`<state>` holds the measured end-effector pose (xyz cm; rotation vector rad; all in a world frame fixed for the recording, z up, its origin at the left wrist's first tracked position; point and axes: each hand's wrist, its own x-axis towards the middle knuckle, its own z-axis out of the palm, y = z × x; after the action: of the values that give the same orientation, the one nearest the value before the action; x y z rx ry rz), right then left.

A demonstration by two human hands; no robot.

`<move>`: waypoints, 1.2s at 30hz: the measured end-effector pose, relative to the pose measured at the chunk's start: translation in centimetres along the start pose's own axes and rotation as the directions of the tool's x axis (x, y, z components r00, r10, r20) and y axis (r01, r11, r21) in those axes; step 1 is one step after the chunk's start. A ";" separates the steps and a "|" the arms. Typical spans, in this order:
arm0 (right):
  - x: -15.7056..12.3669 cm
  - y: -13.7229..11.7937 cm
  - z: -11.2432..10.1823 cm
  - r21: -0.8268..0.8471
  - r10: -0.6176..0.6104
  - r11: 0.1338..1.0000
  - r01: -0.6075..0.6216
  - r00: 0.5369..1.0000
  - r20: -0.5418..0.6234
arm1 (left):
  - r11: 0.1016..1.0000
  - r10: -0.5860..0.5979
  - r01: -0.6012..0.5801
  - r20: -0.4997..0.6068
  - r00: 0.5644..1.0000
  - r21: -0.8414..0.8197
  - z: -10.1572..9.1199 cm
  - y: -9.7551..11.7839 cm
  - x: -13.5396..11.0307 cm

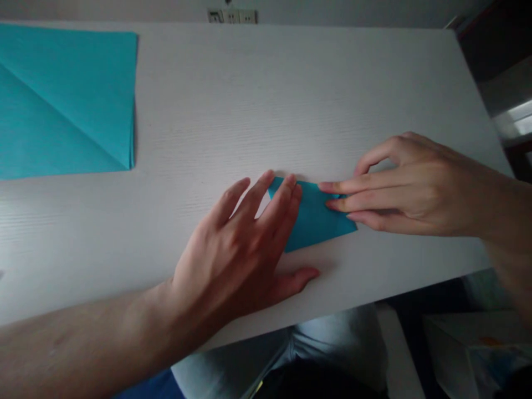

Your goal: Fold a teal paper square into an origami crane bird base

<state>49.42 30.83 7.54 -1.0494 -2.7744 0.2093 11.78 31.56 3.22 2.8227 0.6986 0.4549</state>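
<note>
A small folded piece of blue-green paper (pixel 318 219) lies flat on the white table, between my two hands. My left hand (pixel 245 238) rests over its left part, fingers stretched out with their tips on the paper and near its upper edge. The left thumb is spread away, below the paper's lower edge. My right hand (pixel 399 185) reaches in from the right. Its extended fingertips lie on the paper's right side and cover part of it. The right index finger or thumb is bent near the upper right corner; what lies under those fingers is hidden.
A stack of larger blue-green paper sheets (pixel 83 100) with a diagonal crease lies at the table's far left. Wall sockets (pixel 231 16) show behind the white table (pixel 291 100). The person's legs (pixel 332 343) are under the front edge, and a white box (pixel 453 343) stands at lower right.
</note>
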 end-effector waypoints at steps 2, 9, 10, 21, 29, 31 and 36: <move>-1.2 -0.8 0.1 -0.035 0.033 0.999 -0.034 0.999 -0.019 | 0.998 -0.031 0.032 0.016 0.999 -0.061 0.2 -0.1 -0.1; -3.4 -4.1 1.0 -0.235 0.140 0.961 -0.145 0.989 -0.038 | 0.995 -0.052 0.055 0.031 0.998 -0.081 0.4 -0.1 0.0; -3.6 -4.4 1.0 -0.271 0.142 0.951 -0.148 0.989 -0.043 | 0.995 -0.053 0.055 0.029 0.998 -0.082 0.4 0.0 0.0; -3.5 -11.2 4.5 0.025 0.291 0.956 -0.293 0.932 -0.217 | 0.985 -0.170 0.172 0.138 0.976 -0.007 -0.1 1.9 1.3; -5.7 -10.5 6.5 0.197 0.296 0.947 -0.253 0.928 -0.228 | 0.995 -0.091 0.085 0.132 0.987 0.047 -0.8 7.5 -1.9; -6.6 -9.9 6.8 0.249 0.263 0.946 -0.206 0.939 -0.223 | 0.997 -0.070 0.071 0.134 0.989 -0.004 -0.8 7.2 -1.8; -8.3 -9.0 7.0 0.259 0.230 0.949 -0.178 0.956 -0.184 | 0.987 -0.126 0.129 0.040 0.991 -0.097 0.6 5.4 -0.4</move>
<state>48.36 18.07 1.56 -1.2166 -2.3785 0.4224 13.93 26.59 3.99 2.6675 0.8204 0.4078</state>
